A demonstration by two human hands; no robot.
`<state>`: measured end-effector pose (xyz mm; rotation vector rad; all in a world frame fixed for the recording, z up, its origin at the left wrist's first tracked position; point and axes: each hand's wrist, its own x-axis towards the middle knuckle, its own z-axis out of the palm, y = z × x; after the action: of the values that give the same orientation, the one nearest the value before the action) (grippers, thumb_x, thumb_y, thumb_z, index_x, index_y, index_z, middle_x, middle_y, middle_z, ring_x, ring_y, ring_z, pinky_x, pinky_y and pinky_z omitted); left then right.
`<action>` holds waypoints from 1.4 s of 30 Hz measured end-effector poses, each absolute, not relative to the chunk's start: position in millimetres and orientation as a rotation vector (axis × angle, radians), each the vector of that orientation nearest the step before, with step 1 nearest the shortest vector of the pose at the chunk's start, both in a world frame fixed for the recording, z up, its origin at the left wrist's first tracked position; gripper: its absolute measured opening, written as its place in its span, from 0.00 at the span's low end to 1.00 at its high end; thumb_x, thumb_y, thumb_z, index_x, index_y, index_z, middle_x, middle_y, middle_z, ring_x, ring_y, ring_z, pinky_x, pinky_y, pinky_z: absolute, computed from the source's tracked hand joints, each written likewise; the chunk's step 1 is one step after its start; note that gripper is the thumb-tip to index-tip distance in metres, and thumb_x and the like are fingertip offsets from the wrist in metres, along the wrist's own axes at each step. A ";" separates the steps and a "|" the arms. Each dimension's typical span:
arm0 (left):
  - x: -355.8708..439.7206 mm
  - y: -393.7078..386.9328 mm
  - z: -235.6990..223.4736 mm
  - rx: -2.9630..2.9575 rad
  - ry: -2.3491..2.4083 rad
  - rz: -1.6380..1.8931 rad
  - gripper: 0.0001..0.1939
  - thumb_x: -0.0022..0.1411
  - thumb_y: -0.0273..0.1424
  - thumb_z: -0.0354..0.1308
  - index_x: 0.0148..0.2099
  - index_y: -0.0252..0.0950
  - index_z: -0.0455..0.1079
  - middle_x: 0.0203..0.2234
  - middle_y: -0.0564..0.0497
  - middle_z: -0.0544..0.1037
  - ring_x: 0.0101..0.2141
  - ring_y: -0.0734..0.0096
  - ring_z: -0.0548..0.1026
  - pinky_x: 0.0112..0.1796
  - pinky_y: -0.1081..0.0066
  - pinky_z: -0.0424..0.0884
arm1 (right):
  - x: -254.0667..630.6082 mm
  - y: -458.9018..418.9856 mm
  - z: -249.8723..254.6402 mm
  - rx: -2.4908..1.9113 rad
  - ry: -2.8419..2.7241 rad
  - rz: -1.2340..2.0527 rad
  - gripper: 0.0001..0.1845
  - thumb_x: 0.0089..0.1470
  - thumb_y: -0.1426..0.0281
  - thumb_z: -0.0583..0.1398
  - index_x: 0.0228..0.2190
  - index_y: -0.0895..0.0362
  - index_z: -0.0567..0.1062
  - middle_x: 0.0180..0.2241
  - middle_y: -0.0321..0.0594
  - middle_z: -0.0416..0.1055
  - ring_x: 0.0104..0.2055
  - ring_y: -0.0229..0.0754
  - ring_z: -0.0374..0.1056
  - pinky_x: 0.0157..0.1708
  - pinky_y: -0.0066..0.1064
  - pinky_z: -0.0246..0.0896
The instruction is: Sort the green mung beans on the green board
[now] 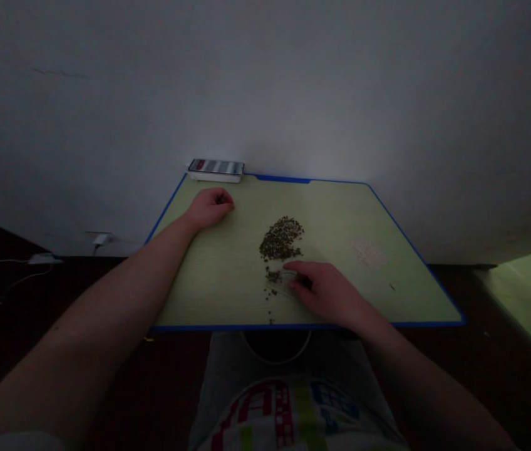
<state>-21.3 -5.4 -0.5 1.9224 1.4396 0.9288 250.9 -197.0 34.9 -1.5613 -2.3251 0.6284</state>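
Observation:
On the pale green tabletop [228, 275] lies a heap of small dark grains or beans [280, 239], its right side mixed with paler bits. My right hand [326, 289] is just below the heap, thumb and fingers pinched on a thin clear plastic piece [285, 283] that lies low over the table. A small cluster of dark grains [272, 276] sits at its left edge, and a few more trail towards the front edge. My left hand [210, 207] rests at the back left, fingers curled in loosely, with nothing visible in them.
A phone [216, 166] lies on a white box at the back left corner. Pale grains [367, 252] are spread thinly on the right, near a small dark sliver [392, 287]. Below the front edge, a dark bucket [275, 347] stands between my legs. A wall rises behind.

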 end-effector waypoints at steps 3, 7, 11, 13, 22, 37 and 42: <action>-21.6 -4.9 -1.1 1.933 1.444 0.920 0.07 0.46 0.32 0.58 0.29 0.34 0.70 0.21 0.54 0.70 0.25 0.74 0.66 0.27 0.73 0.62 | 242.1 -189.9 39.3 -1.527 -2.410 0.623 0.21 0.56 0.73 0.56 0.51 0.58 0.73 0.45 0.46 0.76 0.43 0.46 0.72 0.44 0.35 0.63; -22.2 -4.4 -1.9 1.951 1.440 0.925 0.08 0.46 0.33 0.59 0.30 0.34 0.71 0.21 0.53 0.70 0.25 0.73 0.66 0.27 0.73 0.62 | 229.7 -184.2 44.1 -1.386 -2.593 0.561 0.21 0.57 0.75 0.55 0.51 0.56 0.73 0.46 0.45 0.74 0.47 0.47 0.69 0.47 0.36 0.60; -22.3 -3.9 -2.5 1.935 1.440 0.929 0.09 0.46 0.33 0.59 0.30 0.34 0.71 0.21 0.53 0.70 0.24 0.74 0.65 0.26 0.73 0.61 | 223.0 -185.8 47.9 -1.282 -2.707 0.544 0.20 0.59 0.74 0.53 0.51 0.53 0.73 0.42 0.44 0.73 0.43 0.44 0.69 0.42 0.34 0.60; -22.2 -3.2 -2.9 1.922 1.441 0.922 0.08 0.46 0.33 0.59 0.30 0.34 0.70 0.20 0.54 0.70 0.24 0.74 0.65 0.26 0.73 0.61 | 222.9 -188.9 50.4 -1.246 -2.743 0.594 0.19 0.60 0.74 0.53 0.51 0.52 0.73 0.41 0.44 0.72 0.42 0.44 0.68 0.41 0.33 0.59; -21.9 -2.3 -3.3 1.934 1.439 0.928 0.08 0.45 0.34 0.59 0.29 0.35 0.70 0.20 0.53 0.70 0.26 0.72 0.67 0.28 0.72 0.63 | 244.8 -203.9 49.9 -1.186 -2.687 0.777 0.20 0.59 0.74 0.53 0.51 0.53 0.72 0.43 0.43 0.71 0.42 0.43 0.68 0.42 0.33 0.60; -21.8 -3.4 -2.6 1.920 1.437 0.918 0.08 0.46 0.33 0.59 0.30 0.34 0.70 0.21 0.53 0.70 0.25 0.73 0.66 0.28 0.72 0.62 | 278.9 -220.1 36.2 -1.179 -2.470 0.912 0.18 0.60 0.74 0.55 0.51 0.52 0.72 0.45 0.43 0.74 0.46 0.42 0.69 0.46 0.35 0.62; -22.2 -3.3 -2.9 1.923 1.439 0.927 0.08 0.46 0.33 0.59 0.30 0.35 0.70 0.21 0.53 0.70 0.25 0.73 0.66 0.28 0.72 0.62 | 285.4 -223.2 37.2 -1.138 -2.462 0.916 0.17 0.61 0.73 0.54 0.50 0.53 0.72 0.42 0.42 0.74 0.44 0.41 0.69 0.44 0.34 0.63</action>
<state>-22.2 -3.3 -2.9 1.9232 1.4389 0.9272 285.4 -223.2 37.2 -1.1383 -2.4617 0.9160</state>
